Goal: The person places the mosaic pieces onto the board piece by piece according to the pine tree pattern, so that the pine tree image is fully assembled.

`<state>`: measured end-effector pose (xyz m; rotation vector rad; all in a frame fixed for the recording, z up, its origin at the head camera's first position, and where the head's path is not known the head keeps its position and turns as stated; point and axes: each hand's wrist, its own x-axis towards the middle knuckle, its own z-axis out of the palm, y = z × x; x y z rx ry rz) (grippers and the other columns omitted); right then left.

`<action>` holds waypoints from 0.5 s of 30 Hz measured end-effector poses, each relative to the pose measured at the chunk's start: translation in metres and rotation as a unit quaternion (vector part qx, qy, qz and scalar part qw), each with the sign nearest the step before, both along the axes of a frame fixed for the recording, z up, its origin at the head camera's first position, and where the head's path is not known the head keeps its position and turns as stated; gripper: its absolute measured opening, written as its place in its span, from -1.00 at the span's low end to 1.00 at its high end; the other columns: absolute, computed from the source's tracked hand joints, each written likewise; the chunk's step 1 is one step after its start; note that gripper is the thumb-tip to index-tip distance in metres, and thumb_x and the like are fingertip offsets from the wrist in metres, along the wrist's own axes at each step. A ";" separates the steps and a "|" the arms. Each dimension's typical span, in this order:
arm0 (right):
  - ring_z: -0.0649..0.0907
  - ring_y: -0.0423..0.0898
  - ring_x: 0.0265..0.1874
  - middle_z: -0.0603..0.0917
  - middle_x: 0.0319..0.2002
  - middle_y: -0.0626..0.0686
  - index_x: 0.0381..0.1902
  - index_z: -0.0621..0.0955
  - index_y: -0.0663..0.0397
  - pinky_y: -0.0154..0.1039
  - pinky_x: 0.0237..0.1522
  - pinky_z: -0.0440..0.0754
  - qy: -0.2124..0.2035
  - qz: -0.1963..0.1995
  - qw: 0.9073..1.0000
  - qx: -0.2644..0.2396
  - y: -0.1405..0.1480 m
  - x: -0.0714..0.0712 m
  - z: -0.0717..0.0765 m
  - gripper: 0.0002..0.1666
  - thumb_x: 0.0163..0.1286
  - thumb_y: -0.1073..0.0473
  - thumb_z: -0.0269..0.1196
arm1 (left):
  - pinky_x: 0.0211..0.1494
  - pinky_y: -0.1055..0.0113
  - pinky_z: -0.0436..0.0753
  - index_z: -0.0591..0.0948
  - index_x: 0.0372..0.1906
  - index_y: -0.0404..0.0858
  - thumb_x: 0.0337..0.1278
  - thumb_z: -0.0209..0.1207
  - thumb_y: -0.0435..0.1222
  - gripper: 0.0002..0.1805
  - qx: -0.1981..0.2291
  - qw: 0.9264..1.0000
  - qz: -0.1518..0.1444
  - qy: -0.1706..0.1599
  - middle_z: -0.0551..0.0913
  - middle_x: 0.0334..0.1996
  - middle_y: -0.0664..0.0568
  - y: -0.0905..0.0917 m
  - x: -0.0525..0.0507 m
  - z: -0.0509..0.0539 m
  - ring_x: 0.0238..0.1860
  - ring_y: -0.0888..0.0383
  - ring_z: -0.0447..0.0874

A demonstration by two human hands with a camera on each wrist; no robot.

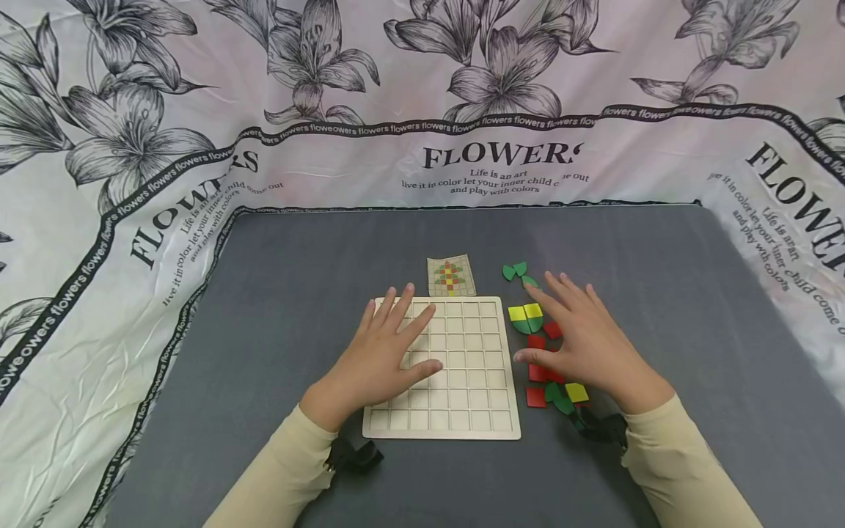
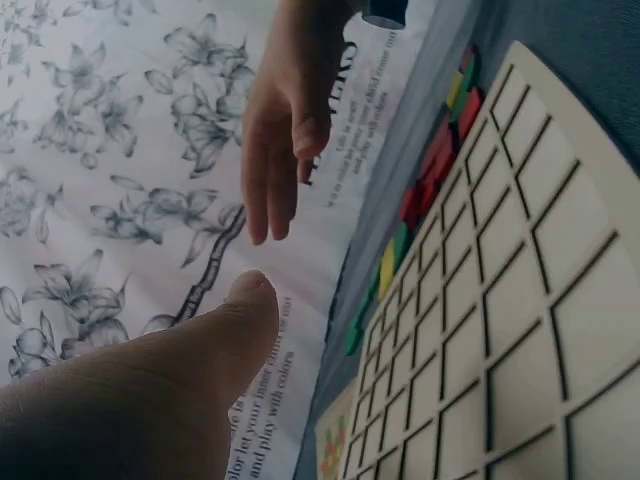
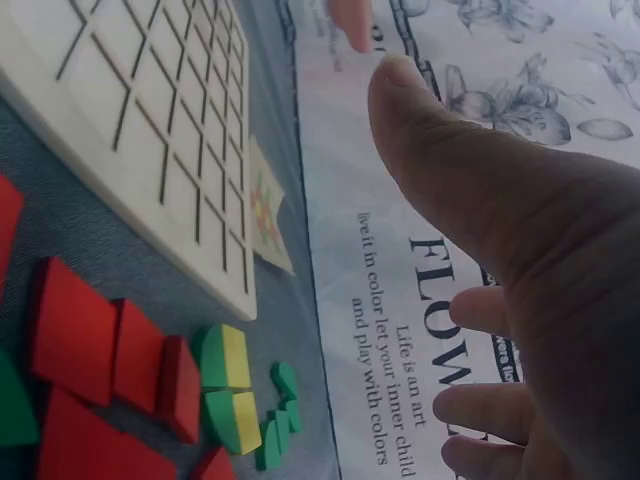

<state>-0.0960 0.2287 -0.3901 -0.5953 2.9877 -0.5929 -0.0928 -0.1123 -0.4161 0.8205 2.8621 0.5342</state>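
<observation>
Left hand and right hand hover, both spread wide, above the gridded board and coloured tiles (red, green, yellow) respectively.

The grey table carries a gridded board, card and coloured pieces.

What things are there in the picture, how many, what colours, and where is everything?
Grid board: one, cream, on the tabletop
Picture card: one, cream with a coloured pattern, at the board's far edge
Red pieces: several, some hidden, right of the board
Yellow pieces: at least three, right of the board
Green pieces: several, right of the board
Tabletop: one, grey, underneath
Flowered cloth: count unclear, white and black, around the tabletop
Straps: two, black, at the wrists
Sleeves: two, beige, on the arms
Left hand: one, over the board
Right hand: one, over the pieces
</observation>
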 end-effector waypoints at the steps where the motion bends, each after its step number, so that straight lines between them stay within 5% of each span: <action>1: 0.09 0.41 0.62 0.17 0.62 0.36 0.64 0.32 0.05 0.42 0.58 -0.13 -0.002 0.001 1.000 0.001 0.001 0.001 -0.001 0.29 0.11 -0.35 0.59 | 0.69 -0.19 -0.31 0.09 0.72 0.06 0.46 0.05 0.33 -0.08 -0.002 1.000 -0.001 -0.003 -0.26 0.74 -0.09 0.000 0.001 -0.002 0.72 -0.12 -0.41; 10: 0.16 0.40 0.59 0.27 0.58 0.36 0.56 0.43 0.09 0.44 0.54 0.04 -0.038 0.005 0.999 -0.008 0.011 0.007 -0.013 0.06 0.25 -0.24 0.54 | 0.67 -0.26 -0.23 0.15 0.71 -0.02 0.45 0.07 0.31 -0.08 0.003 1.000 0.007 -0.017 -0.22 0.73 -0.16 -0.007 0.004 -0.017 0.72 -0.21 -0.29; 15: 0.37 0.37 0.47 0.41 0.49 0.33 0.51 0.48 0.17 0.43 0.40 0.34 -0.044 0.003 0.999 -0.028 0.019 0.010 -0.017 -0.13 0.38 -0.11 0.48 | 0.68 -0.23 -0.24 0.11 0.72 -0.01 0.46 0.04 0.32 -0.07 0.001 0.999 0.033 -0.040 -0.24 0.73 -0.14 -0.013 0.000 -0.029 0.72 -0.16 -0.38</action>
